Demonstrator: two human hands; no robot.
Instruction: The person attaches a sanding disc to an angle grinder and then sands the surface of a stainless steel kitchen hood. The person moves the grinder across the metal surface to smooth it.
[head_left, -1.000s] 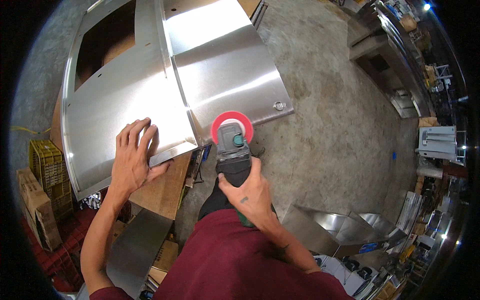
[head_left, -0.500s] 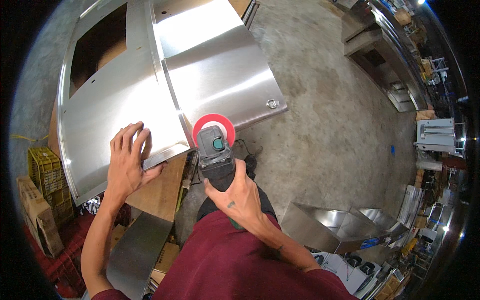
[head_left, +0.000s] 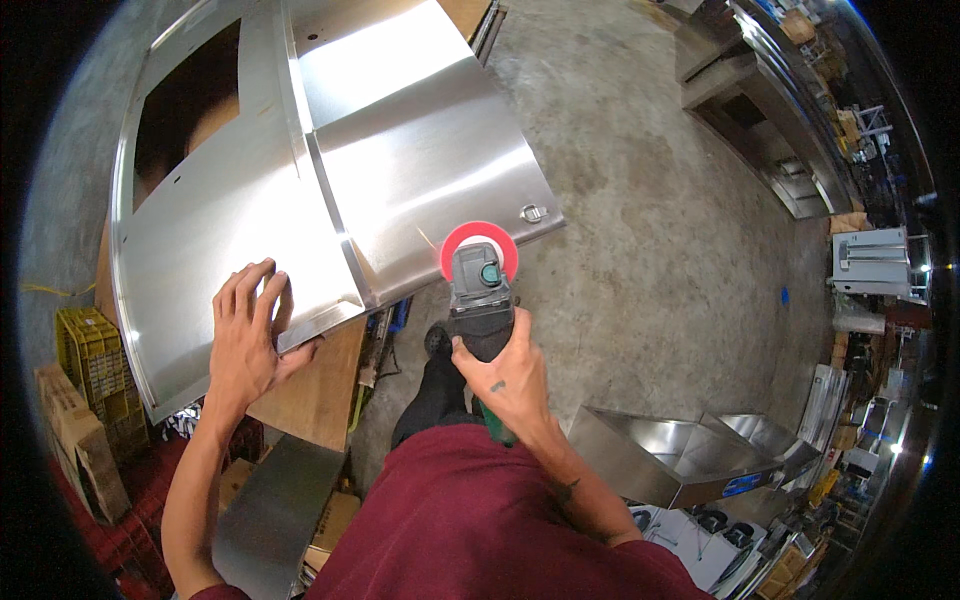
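Observation:
My right hand [head_left: 512,378] is wrapped round the body of an angle grinder [head_left: 482,285], dark grey with a turquoise button and a green rear end. Its red-rimmed disc [head_left: 507,238] lies at the near edge of the right stainless steel panel [head_left: 400,180]; whether it touches the metal I cannot tell. A short orange streak shows beside the disc. On the left, my left hand [head_left: 243,345] grips the folded near edge of the other stainless steel panel [head_left: 220,265], fingers bent over the top and thumb at the lip. That panel has a dark rectangular opening at its far end.
Wooden board [head_left: 315,390] shows under the panels. A yellow crate [head_left: 95,360] and a cardboard piece [head_left: 80,440] stand at the left. Steel troughs [head_left: 670,450] sit on the concrete floor [head_left: 640,250] at right. A steel unit [head_left: 750,110] stands far right.
The grinder in my right hand has moved right along the near edge, from the panels' joint toward the right panel's corner. My left hand keeps its hold. The view has shifted slightly.

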